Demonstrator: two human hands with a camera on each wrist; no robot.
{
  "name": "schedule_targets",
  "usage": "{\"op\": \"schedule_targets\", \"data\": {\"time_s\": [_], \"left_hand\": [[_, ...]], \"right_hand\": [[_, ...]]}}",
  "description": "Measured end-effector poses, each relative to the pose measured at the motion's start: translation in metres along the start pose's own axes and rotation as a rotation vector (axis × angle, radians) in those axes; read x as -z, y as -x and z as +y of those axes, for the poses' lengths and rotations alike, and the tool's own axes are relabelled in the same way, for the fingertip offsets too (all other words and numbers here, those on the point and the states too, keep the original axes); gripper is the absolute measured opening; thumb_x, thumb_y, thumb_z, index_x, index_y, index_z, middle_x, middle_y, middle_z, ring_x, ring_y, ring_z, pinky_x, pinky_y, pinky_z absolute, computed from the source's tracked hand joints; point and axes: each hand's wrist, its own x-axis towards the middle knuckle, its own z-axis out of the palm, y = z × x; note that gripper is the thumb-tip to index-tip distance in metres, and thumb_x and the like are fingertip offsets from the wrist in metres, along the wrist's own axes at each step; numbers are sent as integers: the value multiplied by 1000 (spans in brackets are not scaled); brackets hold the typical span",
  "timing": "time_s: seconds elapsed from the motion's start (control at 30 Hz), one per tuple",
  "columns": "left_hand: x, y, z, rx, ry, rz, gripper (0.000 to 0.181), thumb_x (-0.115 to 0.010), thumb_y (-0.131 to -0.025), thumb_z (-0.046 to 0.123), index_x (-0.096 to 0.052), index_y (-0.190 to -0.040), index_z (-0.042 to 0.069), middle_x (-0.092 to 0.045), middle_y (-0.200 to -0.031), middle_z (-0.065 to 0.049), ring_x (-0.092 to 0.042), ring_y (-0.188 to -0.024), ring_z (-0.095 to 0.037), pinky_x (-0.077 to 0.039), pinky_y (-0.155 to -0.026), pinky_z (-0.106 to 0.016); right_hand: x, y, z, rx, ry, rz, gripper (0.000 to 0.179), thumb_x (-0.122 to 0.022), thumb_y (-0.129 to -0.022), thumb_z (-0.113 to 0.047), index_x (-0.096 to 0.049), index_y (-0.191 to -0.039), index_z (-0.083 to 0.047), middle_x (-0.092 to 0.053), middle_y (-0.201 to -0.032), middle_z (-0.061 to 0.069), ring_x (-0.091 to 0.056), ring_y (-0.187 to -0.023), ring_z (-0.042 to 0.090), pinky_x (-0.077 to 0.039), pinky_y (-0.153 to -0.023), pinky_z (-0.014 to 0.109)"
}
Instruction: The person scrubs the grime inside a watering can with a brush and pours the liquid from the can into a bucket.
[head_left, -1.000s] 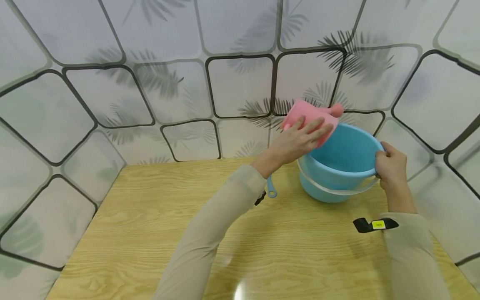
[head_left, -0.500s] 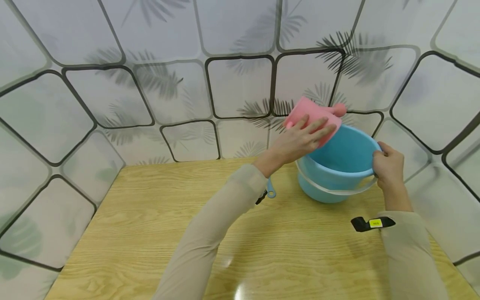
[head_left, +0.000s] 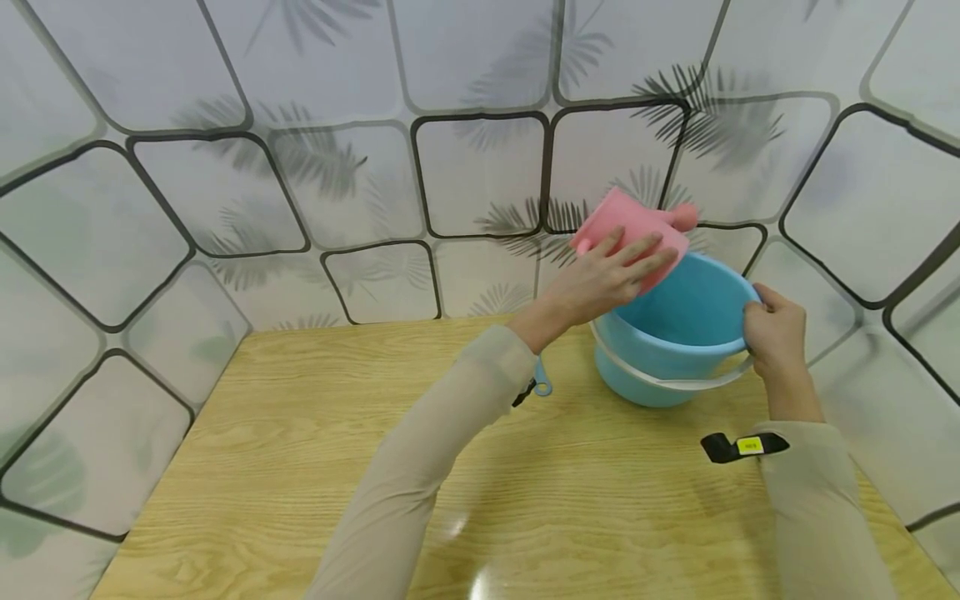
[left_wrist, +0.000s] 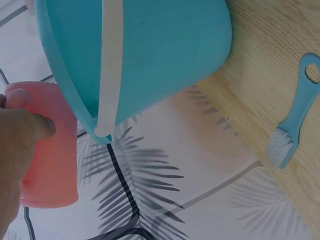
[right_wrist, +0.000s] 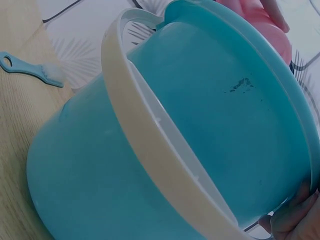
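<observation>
My left hand [head_left: 600,283] holds a small pink watering can [head_left: 636,223], with its fingers spread over the side and the thumb on the other side in the left wrist view. The can is tilted, its round-ended spout pointing right over the rim of a light-blue bucket [head_left: 637,377]. With curled fingers my right hand [head_left: 777,329] grips the bucket's right rim. The bucket stands on the table; its white handle [right_wrist: 150,135] hangs down across the front. Inside it, the right wrist view shows small dark specks on the wall. Any water is hard to make out.
A blue brush [left_wrist: 297,107] with white bristles lies on the wooden table [head_left: 315,433], left of the bucket; in the head view my left arm mostly hides it. Patterned wall covering [head_left: 480,179] closes in the back and both sides.
The watering can has risen slightly, shifted right and tipped further, its spout end moving rightward. The bucket and my right hand have shifted a little to the left. Both grips stay the same.
</observation>
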Motion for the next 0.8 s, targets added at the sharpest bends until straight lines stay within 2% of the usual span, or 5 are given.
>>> {"op": "schedule_targets", "data": {"time_s": [0.2,0.63,0.7,0.8], "left_hand": [[0,-1,-1,0,-16,17,42,-35,-108,4,-56,-142,15,-37,-158,-1,-31,-147,-23,-33,-117,-47],[3,-4,-3,-11,-49,34,40,-35,-108,6,-60,-138,14,-39,-157,-1,-32,-147,-23,-32,-118,-47],[3,-5,-3,-20,-50,42,41,-34,-107,5,-63,-135,14,-40,-157,-2,-33,-147,-23,-32,-118,-47],[3,-6,-3,-40,-53,49,41,-36,-106,5,-71,-121,16,-40,-157,-2,-34,-146,-24,-32,-117,-47]], "right_hand": [[0,0,0,5,0,-11,58,-32,-99,-16,-23,-155,-6,-22,-160,17,-22,-146,32,-30,-116,44],[0,1,-1,-1,3,2,58,-34,-98,-15,-25,-154,-7,-24,-160,16,-22,-146,30,-29,-118,41],[0,2,-2,0,6,1,58,-34,-98,-15,-25,-154,-7,-25,-160,16,-22,-146,30,-28,-118,41],[0,2,-3,3,7,8,58,-34,-97,-14,-25,-154,-6,-25,-159,16,-22,-146,30,-28,-118,41]]}}
